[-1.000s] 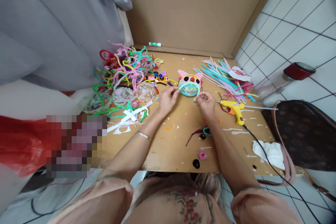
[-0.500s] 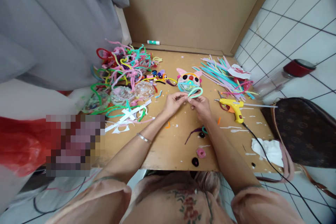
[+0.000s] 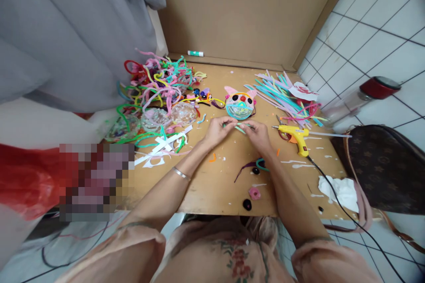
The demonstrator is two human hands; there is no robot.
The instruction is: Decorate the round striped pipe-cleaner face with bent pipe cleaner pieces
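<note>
A light green pipe cleaner (image 3: 240,129) is pinched between both hands over the middle of the table. My left hand (image 3: 219,130) has its fingertips closed on one end. On the other side my right hand (image 3: 257,136) grips it too, with fingers curled and partly covering it. Just beyond the fingertips lies a pink mask-like animal face (image 3: 240,101) with pointed ears, black eyes, a red nose and a teal-edged lower part. Nearer me, by the right forearm, are a black bead-like piece (image 3: 255,170) and a pink ring-shaped piece (image 3: 254,193).
A tangled heap of pipe cleaners (image 3: 159,82) and clear plastic bowls (image 3: 154,118) fill the left. Straight pipe cleaners (image 3: 274,93) lie at the back right. A yellow glue gun (image 3: 297,135), its cord, a brown bag (image 3: 388,163) and a bottle (image 3: 363,97) occupy the right.
The green pipe cleaner's loop stood up between my hands before; now it is lower and flatter, mostly behind the fingers. My right hand has shifted slightly to the right.
</note>
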